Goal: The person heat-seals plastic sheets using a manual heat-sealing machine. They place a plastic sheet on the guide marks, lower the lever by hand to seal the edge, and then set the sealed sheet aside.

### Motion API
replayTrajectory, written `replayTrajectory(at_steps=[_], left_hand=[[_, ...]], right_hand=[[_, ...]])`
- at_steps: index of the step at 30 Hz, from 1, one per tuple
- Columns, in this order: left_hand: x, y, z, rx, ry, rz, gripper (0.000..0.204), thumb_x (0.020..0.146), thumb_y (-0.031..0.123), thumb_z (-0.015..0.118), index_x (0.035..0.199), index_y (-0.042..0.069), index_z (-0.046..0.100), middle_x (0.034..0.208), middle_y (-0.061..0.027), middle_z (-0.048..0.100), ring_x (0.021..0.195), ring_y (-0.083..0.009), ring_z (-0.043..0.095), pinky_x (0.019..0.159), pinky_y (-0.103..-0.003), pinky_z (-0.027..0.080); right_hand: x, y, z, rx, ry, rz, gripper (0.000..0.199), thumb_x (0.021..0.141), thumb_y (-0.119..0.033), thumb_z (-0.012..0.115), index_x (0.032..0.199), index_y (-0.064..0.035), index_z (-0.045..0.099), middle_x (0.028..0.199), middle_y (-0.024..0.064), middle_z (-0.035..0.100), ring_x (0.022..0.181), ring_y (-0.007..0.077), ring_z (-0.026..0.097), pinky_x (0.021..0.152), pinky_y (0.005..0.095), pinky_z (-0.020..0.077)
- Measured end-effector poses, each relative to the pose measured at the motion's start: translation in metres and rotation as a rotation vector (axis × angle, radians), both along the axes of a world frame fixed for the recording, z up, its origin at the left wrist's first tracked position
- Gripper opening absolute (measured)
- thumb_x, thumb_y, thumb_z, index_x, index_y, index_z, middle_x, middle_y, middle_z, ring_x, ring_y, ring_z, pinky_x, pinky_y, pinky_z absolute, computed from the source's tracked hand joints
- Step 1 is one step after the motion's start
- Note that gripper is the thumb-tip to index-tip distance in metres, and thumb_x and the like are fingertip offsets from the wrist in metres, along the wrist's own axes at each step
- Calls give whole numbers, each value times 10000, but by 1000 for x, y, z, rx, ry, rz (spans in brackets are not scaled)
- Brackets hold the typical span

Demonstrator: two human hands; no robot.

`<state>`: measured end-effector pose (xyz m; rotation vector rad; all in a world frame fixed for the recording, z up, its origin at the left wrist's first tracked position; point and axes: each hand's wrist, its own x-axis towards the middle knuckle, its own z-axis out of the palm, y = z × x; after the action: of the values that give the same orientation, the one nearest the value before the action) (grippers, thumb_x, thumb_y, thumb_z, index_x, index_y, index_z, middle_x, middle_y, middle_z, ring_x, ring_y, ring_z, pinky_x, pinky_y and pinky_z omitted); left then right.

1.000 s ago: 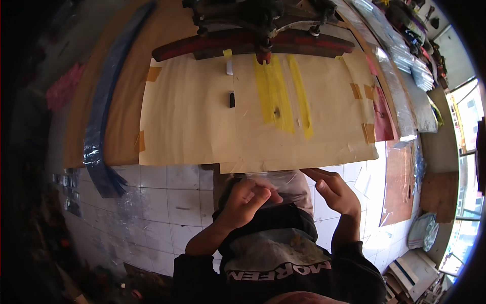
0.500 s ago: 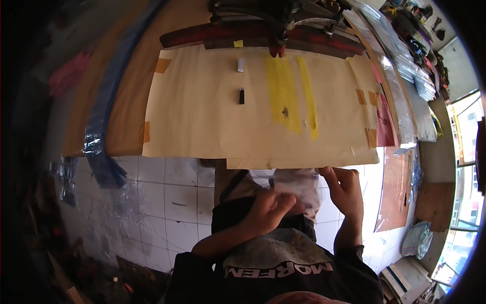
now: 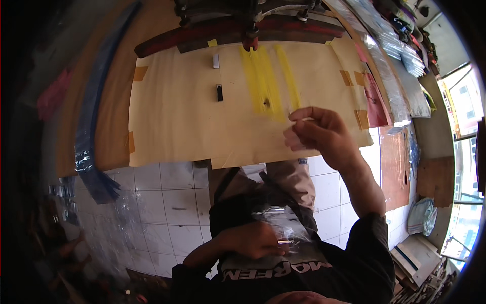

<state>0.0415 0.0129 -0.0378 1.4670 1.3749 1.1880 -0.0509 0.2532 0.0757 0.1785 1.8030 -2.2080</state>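
Paper-covered table (image 3: pixel 177 116) with yellow tape strips (image 3: pixel 263 76) over white-tiled floor (image 3: pixel 167 202).

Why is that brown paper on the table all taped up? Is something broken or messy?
Nothing looks broken. The brown paper lies flat, taped at its edges. Two yellow tape strips run slightly slanted. The right hand lifts a thin clear sheet; the left hand holds crinkled clear plastic.

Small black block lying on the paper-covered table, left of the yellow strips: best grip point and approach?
Judging from its pose, pinch the small black block across its two long sides, coming from above. It lies flat and alone on the tan paper, long axis pointing away from the person, with bare paper on both sides for fingertips.
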Motion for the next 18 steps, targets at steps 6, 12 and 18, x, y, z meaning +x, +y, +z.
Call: replayTrajectory(at_steps=[6, 12, 18], left_hand=[[-3, -5, -9, -86, -9, 186, 163, 907, 198, 595, 1011, 87, 654, 891, -133, 645, 813, -338, 633, 712, -397, 495], [-15, -10, -3, -175, -96, 369, 164, 898, 167, 597, 1016, 70, 656, 810, -140, 659, 769, -306, 654, 710, -381, 498], [-18, -11, -11, -102, -124, 483, 208, 908, 174, 593, 986, 9, 694, 816, -190, 671, 753, -333, 660, 677, -363, 502]], right_hand=[[-35, -11, 19, -13, 272, -46, 220, 914, -98, 614, 1067, 56, 584, 942, 145, 686, 842, 196, 691, 782, 305, 571], [-42, -15, 26, -29, 437, -151, 186, 937, -120, 581, 1060, 18, 609, 909, 123, 694, 798, 190, 702, 709, 293, 582], [-47, -3, 32, -124, 371, -159, 244, 952, -195, 579, 1009, 41, 610, 855, 131, 694, 736, 191, 694, 701, 307, 575]])
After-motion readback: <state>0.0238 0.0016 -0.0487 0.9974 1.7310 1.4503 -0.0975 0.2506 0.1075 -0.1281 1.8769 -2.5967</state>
